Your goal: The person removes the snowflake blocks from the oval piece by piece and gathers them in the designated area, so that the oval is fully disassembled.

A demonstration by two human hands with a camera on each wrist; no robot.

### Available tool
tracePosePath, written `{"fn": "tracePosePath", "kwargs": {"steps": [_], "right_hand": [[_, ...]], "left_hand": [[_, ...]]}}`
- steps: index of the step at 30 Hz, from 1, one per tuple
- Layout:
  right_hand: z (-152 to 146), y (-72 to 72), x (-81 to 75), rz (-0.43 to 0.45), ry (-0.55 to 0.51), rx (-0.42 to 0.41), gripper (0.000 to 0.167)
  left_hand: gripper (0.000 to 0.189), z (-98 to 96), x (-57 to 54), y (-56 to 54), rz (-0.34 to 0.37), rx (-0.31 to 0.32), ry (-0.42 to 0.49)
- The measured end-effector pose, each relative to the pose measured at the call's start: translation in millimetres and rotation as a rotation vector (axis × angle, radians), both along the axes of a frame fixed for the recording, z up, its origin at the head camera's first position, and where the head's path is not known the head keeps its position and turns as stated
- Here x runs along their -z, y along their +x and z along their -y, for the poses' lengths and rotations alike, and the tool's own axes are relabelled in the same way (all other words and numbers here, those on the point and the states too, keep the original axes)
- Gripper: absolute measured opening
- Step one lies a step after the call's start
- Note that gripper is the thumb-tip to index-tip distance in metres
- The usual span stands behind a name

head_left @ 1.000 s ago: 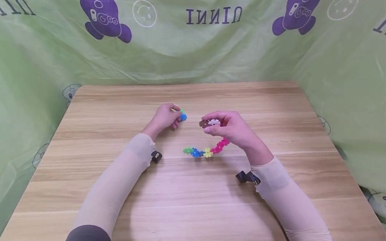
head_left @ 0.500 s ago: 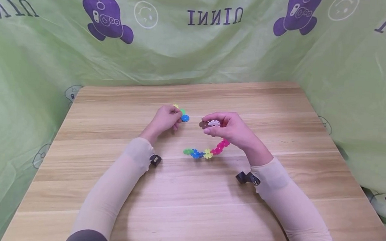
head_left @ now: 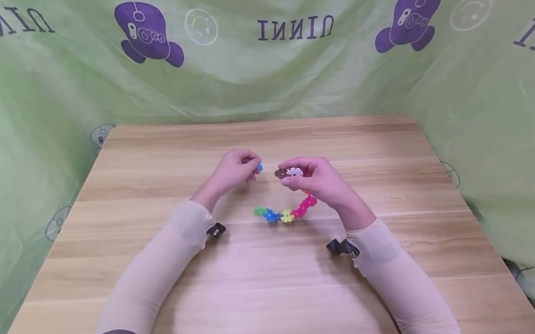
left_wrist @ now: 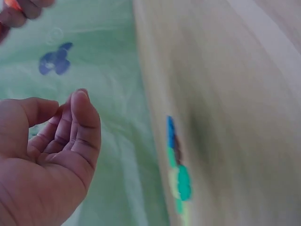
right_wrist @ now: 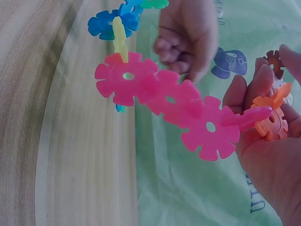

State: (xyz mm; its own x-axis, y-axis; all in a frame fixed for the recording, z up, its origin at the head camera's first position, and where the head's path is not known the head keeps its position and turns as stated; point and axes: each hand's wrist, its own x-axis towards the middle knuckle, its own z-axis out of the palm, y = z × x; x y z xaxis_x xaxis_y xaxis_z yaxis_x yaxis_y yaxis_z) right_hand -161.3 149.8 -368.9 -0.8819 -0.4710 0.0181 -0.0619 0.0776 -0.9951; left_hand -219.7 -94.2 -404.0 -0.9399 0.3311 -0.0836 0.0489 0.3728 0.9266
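Observation:
My right hand [head_left: 325, 185] pinches a snowflake-disc chain near its brown disc [head_left: 281, 173] and white disc [head_left: 295, 173]. Orange, pink, yellow, blue and green discs follow, curving toward me in the head view. Close up in the right wrist view, pink discs [right_wrist: 210, 127] hang between the orange disc [right_wrist: 273, 123] and the yellow one [right_wrist: 120, 42]. My left hand [head_left: 232, 171] hovers to the left with fingers loosely bent and nothing visible in them. Behind its fingertips, a blue disc [head_left: 260, 167] peeks out. Loose discs [left_wrist: 182, 182] lie on the table below that hand.
The wooden table [head_left: 251, 288] spreads under both arms. A green printed curtain [head_left: 236, 83] hangs along its back and sides. Black wrist cameras, including one on the left sleeve [head_left: 216, 230], sit on the inner side of each wrist.
My left hand shifts slightly right and toward me, now covering the yellow and green discs seen beside it before. The right hand keeps its grip on the chain, almost unmoved.

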Motion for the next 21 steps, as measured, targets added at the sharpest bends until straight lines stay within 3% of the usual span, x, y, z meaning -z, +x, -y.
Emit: {"fn": "tracePosePath", "kwargs": {"steps": [8, 13, 21], "right_hand": [[4, -1.9, 1.1, -0.017, 0.020, 0.032, 0.034], [5, -3.1, 0.4, -0.037, 0.020, 0.033, 0.034], [9, -2.3, -1.2, -0.035, -0.037, 0.025, 0.034]], "left_hand": [[0.017, -7.9, -27.2, 28.0, -0.136, 0.107, 0.125], [0.019, -9.3, -43.0, 43.3, -0.183, 0.150, 0.143], [0.024, -10.3, -44.7, 51.7, -0.191, 0.257, 0.150]]}}
